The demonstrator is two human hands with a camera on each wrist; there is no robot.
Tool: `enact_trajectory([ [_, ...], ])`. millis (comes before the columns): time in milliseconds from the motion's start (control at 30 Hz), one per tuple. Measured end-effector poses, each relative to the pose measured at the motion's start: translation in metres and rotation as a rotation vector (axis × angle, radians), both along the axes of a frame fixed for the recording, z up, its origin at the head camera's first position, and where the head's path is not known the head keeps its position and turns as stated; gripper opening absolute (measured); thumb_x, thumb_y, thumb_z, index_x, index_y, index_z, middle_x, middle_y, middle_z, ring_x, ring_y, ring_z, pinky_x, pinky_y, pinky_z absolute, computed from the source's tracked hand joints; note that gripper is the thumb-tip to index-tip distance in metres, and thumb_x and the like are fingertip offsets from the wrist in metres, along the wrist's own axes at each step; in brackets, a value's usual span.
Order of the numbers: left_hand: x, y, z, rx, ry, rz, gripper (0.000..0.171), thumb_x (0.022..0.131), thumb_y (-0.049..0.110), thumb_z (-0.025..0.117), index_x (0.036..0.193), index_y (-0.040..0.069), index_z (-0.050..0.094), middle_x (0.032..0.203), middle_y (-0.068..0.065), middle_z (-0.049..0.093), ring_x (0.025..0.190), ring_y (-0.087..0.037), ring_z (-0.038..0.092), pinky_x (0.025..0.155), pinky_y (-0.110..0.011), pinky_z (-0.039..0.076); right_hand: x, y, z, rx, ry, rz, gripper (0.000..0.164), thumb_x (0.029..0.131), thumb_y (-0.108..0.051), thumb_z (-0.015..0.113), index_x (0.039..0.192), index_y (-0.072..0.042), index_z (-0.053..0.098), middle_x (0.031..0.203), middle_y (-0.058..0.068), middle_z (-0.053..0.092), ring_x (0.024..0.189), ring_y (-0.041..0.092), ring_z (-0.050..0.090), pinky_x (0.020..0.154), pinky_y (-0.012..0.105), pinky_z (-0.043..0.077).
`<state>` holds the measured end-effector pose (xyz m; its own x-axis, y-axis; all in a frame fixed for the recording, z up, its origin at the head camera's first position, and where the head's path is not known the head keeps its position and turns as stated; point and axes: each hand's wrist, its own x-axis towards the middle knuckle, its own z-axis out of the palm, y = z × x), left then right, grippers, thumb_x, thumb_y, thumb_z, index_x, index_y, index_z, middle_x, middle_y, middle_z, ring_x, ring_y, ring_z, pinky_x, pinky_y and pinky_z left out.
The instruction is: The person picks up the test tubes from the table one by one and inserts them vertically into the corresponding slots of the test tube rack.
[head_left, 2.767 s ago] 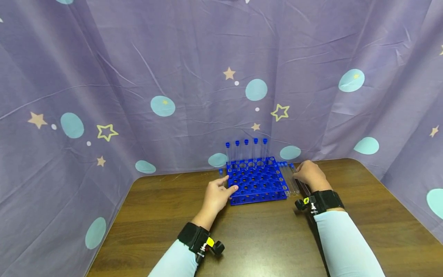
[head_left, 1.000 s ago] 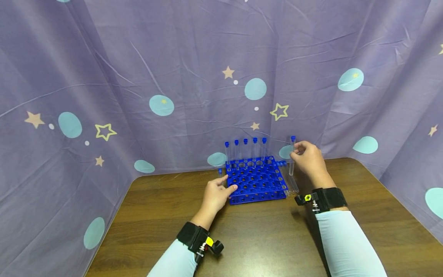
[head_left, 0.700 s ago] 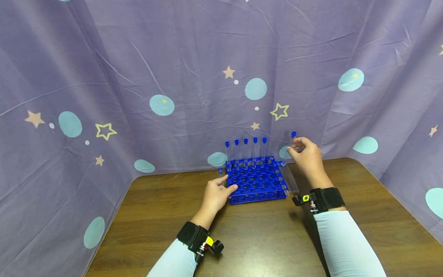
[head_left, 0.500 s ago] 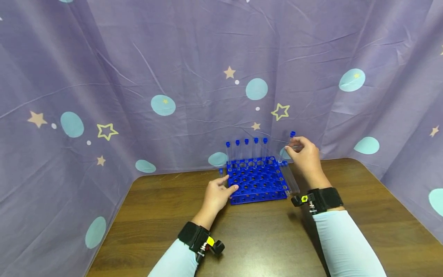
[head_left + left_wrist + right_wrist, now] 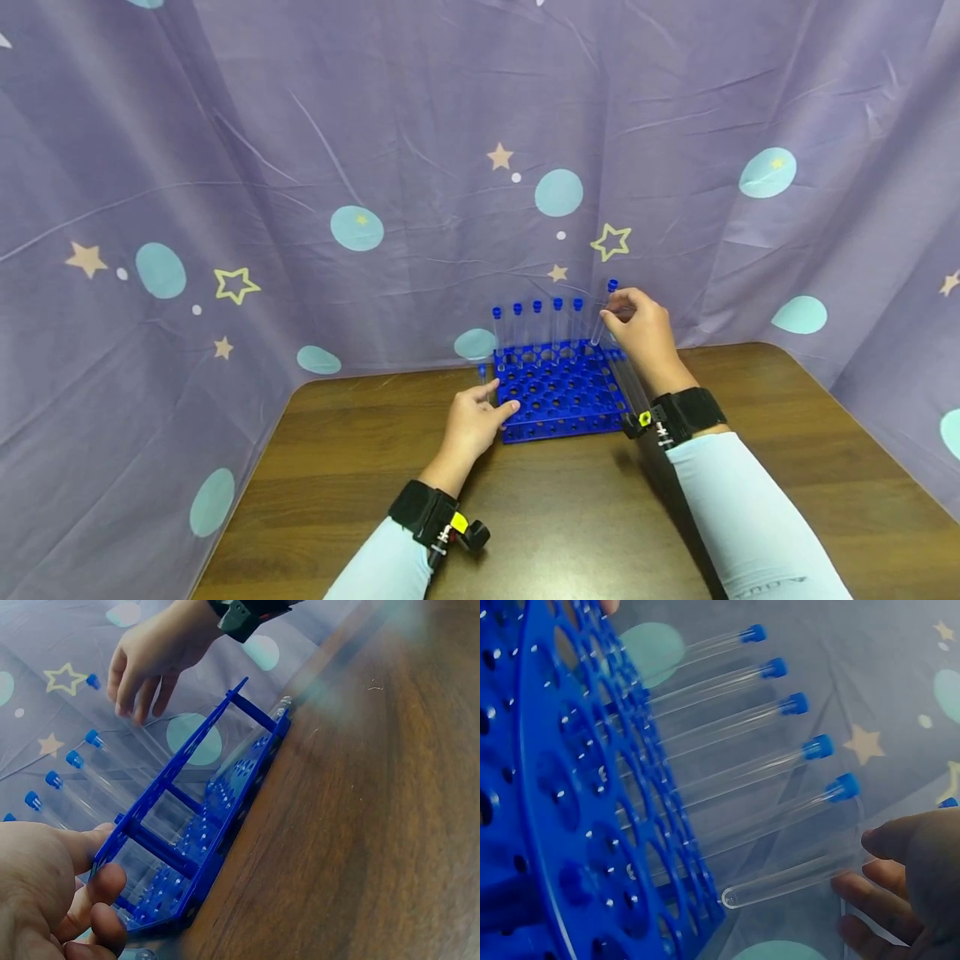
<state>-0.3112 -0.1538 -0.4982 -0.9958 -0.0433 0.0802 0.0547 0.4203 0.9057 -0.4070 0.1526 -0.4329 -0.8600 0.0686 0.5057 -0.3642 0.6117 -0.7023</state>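
Observation:
My left hand [image 5: 471, 423] grips the left edge of a blue plastic test tube rack [image 5: 558, 404], thumb over its top plate and fingers curled below. Between thumb and fingers, my right hand [image 5: 645, 333] pinches a clear test tube [image 5: 787, 883] with a blue cap. That tube is tilted, and its rounded lower end hangs by the rack's back right corner, seemingly just clear of the holes. Several capped test tubes [image 5: 735, 769] stand in the rack's back row. The right wrist view shows the held tube beside the last of them.
Right of the rack, several capped tubes [image 5: 630, 379] lie on the wooden table [image 5: 570, 517], partly hidden by my right hand and wrist. Another capped tube [image 5: 482, 372] lies at the rack's left, partly behind my left hand. A patterned purple curtain [image 5: 420, 292] hangs close behind.
My right hand has picked up a test tube from the table right of the rack, raised it and carried it left to the back right corner. My left hand keeps its hold.

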Motion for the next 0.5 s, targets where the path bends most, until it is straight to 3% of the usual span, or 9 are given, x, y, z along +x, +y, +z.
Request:
enact_trajectory([
  [133,0.001,0.000,0.001,-0.004,-0.008,0.001,0.062,0.101,0.022,0.089,0.156,0.003,0.068,0.058,-0.004,0.067,0.048,-0.009,0.049,0.049,-0.025,0.036,-0.009,-0.004,-0.003,0.070,0.002,0.006,0.028,0.104,-0.009,0.082,0.128,0.002,0.074,0.115,0.024,0.081,0.102,0.044,0.082,0.087,0.059,0.066],
  [333,0.000,0.000,0.001,0.009,-0.011,-0.001,0.062,0.102,0.023,0.089,0.157,0.004,0.067,0.062,-0.013,0.070,0.047,-0.009,0.048,0.049,-0.025,0.035,-0.018,-0.006,-0.008,0.125,-0.042,0.014,0.025,0.104,-0.011,0.082,0.125,0.000,0.075,0.110,0.021,0.082,0.095,0.040,0.079,0.085,0.055,0.063],
  [500,0.000,0.000,0.001,0.013,-0.017,-0.002,0.063,0.102,0.024,0.089,0.158,0.005,0.067,0.060,-0.007,0.069,0.048,-0.010,0.052,0.049,-0.025,0.036,-0.021,-0.007,-0.012,0.145,-0.084,0.016,0.027,0.104,-0.012,0.081,0.126,0.001,0.075,0.111,0.022,0.081,0.099,0.040,0.080,0.087,0.055,0.062],
])
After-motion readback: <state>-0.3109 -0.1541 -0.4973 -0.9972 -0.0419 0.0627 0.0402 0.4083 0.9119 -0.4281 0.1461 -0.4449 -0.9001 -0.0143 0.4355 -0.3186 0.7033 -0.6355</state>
